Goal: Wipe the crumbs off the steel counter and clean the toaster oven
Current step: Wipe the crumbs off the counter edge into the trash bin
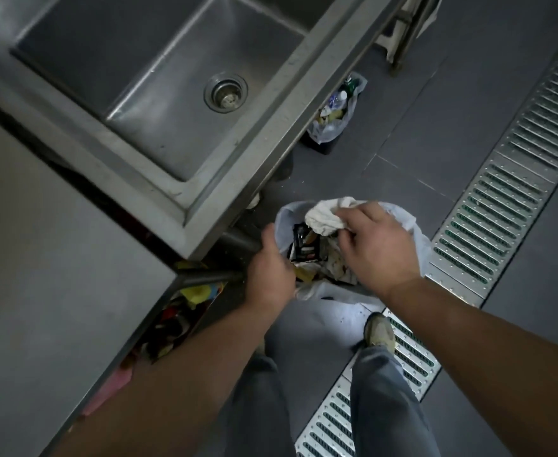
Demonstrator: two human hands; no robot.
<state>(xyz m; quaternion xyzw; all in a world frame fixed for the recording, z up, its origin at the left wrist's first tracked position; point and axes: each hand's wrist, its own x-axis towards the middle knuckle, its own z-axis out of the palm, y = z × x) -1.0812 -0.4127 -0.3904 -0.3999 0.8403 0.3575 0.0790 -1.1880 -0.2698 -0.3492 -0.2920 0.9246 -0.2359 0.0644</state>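
Note:
My right hand (374, 249) grips a crumpled white cloth (327, 216) above a waste bin (412, 239) lined with a pale plastic bag and full of wrappers and scraps. My left hand (271, 268) holds the bin's left rim, fingers curled over the bag edge. The steel counter (50, 258) lies at the left, its corner just beside my left forearm. No toaster oven is in view.
A steel sink (159, 94) with a round drain sits at the upper left. A second small lined bin (333, 117) stands on the dark floor under the sink's edge. A metal floor grate (508, 179) runs diagonally at the right. Coloured items (185, 311) crowd the shelf under the counter.

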